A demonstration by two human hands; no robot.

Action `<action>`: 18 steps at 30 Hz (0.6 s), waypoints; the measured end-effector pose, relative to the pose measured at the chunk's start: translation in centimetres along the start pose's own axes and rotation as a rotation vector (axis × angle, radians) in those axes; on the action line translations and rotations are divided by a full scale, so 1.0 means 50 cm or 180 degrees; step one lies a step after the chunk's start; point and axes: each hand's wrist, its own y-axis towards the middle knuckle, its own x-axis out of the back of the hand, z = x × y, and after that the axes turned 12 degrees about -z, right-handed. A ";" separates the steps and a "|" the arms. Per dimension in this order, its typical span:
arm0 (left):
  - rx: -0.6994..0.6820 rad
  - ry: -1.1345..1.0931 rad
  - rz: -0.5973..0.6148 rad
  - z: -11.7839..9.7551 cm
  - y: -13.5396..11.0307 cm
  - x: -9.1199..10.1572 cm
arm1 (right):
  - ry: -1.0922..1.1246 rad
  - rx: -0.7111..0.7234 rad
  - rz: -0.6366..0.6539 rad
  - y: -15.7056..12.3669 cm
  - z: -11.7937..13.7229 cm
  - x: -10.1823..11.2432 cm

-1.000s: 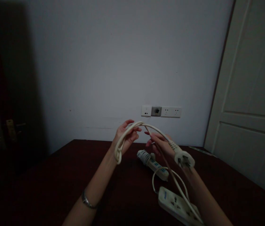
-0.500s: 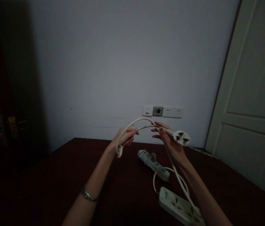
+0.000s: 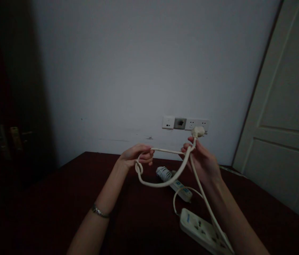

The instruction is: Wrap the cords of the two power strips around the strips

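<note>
A white power cord [image 3: 162, 185] hangs in a loop between my two hands above the table. My left hand [image 3: 140, 154] pinches one stretch of it, and a small knot-like coil dangles just below those fingers. My right hand [image 3: 202, 156] is closed on the cord near the white plug [image 3: 197, 132], whose pins point to the right. From my right hand the cord runs down to a white power strip [image 3: 202, 228] lying on the table, partly covered by my right forearm.
Behind it lies a second power strip [image 3: 181, 191] with its grey cord wound round one end. The dark red table [image 3: 128, 226] meets a pale wall carrying socket plates [image 3: 188, 124]. A panelled white door [image 3: 284, 117] stands at the right; door handles [image 3: 15, 136] show at the left.
The cord loop has swung from arching above my hands to hanging below them. My right hand has turned, so the plug now stands upright with its pins to the right rather than facing me.
</note>
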 end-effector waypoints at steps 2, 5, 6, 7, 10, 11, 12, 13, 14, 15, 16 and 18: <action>0.0001 0.0102 0.0052 -0.003 -0.007 0.000 | -0.0249 0.0049 0.0220 -0.002 0.014 0.007; 0.0020 0.0250 0.0017 -0.003 -0.009 0.002 | -0.0774 -0.0022 0.0499 -0.010 0.040 0.012; 0.0011 0.0275 0.0010 -0.002 -0.008 0.004 | -0.1034 -0.0049 0.0582 -0.014 0.050 0.012; 0.0010 0.0296 0.0011 -0.001 -0.006 0.005 | -0.1328 -0.0059 0.0690 -0.019 0.059 0.012; 0.0020 0.0351 -0.0005 0.000 -0.001 0.010 | -0.2290 0.0028 0.1241 -0.032 0.082 0.006; 0.0049 0.0365 -0.0018 0.000 0.001 0.010 | -0.2566 0.0082 0.1460 -0.036 0.087 0.002; 0.0086 0.0381 -0.0035 0.000 0.002 0.009 | -0.2801 0.0142 0.1628 -0.040 0.089 -0.003; 0.0119 0.0410 -0.0054 -0.001 0.003 0.006 | -0.3013 0.0204 0.1727 -0.043 0.090 -0.009; 0.0133 0.0467 -0.0097 -0.003 0.003 0.001 | -0.3216 0.0259 0.1772 -0.046 0.089 -0.014; 0.0125 0.0572 -0.0163 -0.005 0.001 -0.006 | -0.3421 0.0296 0.1795 -0.049 0.087 -0.019; 0.0081 0.0728 -0.0258 -0.007 -0.001 -0.014 | -0.3637 0.0316 0.1810 -0.051 0.084 -0.023; -0.0024 0.1172 -0.0482 -0.012 -0.006 -0.036 | -0.4101 0.0328 0.1850 -0.053 0.077 -0.028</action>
